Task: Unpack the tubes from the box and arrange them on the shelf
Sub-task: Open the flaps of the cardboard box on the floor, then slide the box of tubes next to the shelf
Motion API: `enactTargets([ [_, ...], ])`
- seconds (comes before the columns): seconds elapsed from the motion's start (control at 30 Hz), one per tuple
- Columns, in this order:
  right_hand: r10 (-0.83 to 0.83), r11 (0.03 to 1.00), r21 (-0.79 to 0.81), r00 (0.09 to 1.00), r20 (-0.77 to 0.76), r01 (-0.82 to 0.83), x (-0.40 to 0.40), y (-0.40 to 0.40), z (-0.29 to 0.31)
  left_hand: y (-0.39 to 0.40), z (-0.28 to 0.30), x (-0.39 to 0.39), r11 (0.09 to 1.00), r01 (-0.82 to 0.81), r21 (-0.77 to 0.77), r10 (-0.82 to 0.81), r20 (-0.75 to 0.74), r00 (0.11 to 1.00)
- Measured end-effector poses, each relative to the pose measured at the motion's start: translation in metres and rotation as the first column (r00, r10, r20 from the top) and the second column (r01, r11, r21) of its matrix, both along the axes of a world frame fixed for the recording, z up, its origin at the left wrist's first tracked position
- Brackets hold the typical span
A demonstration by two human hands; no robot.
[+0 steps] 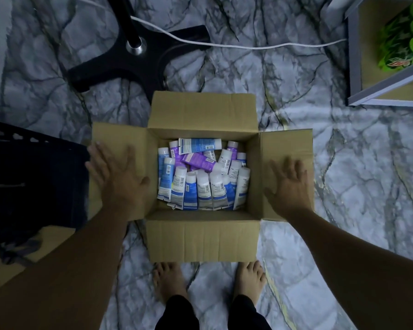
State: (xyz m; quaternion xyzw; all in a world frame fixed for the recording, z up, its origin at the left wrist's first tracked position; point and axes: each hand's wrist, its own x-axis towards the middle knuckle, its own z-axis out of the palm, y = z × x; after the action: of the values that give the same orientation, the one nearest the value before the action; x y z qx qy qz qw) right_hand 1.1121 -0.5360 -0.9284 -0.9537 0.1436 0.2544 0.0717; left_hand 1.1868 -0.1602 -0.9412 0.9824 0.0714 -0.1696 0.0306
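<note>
Barely started, by the look of it; box (202, 236) open on the marble floor (343, 175), all four flaps folded out; tubes (202, 177) still inside, a full load by the look of it, white caps, blue and purple bodies; most standing caps-up in rows along the near wall, a few lying flat on top toward the far wall, one blue (200, 145) across the far edge, one purple (200, 160) just under it on a slant.

Nothing lifted out yet as far as visible; shelf (358, 67) at the far right corner of the floor, well apart from the box; only green bottles (405, 41) seen in its open compartment, no tubes there. Left to do, as a judgement: essentially everything, every tube out and across to the shelf.

Left hand (119, 177) flat on the left flap, fingers spread wide and straight, pointing away from the body, thumb toward the box opening; holding nothing, just pressing or resting on cardboard. Right hand (289, 186) same on the right flap, fingers splayed, palm down, nothing gripped. Both forearms reaching down and forward from the near corners; bare feet (169, 282) at the near flap.

Also around: black stand base (119, 65) with white cable (248, 45) past the far flap; dark crate (34, 177) touching or just beside the left flap, cannot tell which.
</note>
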Motion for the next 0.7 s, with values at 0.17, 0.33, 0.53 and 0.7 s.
enactTargets([
  [0.17,-0.124,0.954,0.274,0.992,-0.003,0.12,0.016,0.008,-0.025,-0.003,-0.037,0.01,0.819,-0.221,-0.529,0.115,-0.226,0.967],
  [0.33,-0.172,0.934,0.314,0.985,-0.027,0.172,0.024,0.01,-0.035,0.015,-0.047,0.016,0.822,-0.141,-0.552,0.017,-0.224,0.974],
  [0.53,-0.282,0.864,0.42,0.958,-0.051,0.276,0.027,0.002,-0.056,0.025,-0.061,0.028,0.774,-0.153,-0.614,-0.039,-0.288,0.957],
  [0.7,-0.271,0.856,0.448,0.962,-0.037,0.258,0.023,-0.002,-0.055,0.027,-0.057,0.019,0.823,-0.138,-0.551,-0.021,-0.273,0.962],
])
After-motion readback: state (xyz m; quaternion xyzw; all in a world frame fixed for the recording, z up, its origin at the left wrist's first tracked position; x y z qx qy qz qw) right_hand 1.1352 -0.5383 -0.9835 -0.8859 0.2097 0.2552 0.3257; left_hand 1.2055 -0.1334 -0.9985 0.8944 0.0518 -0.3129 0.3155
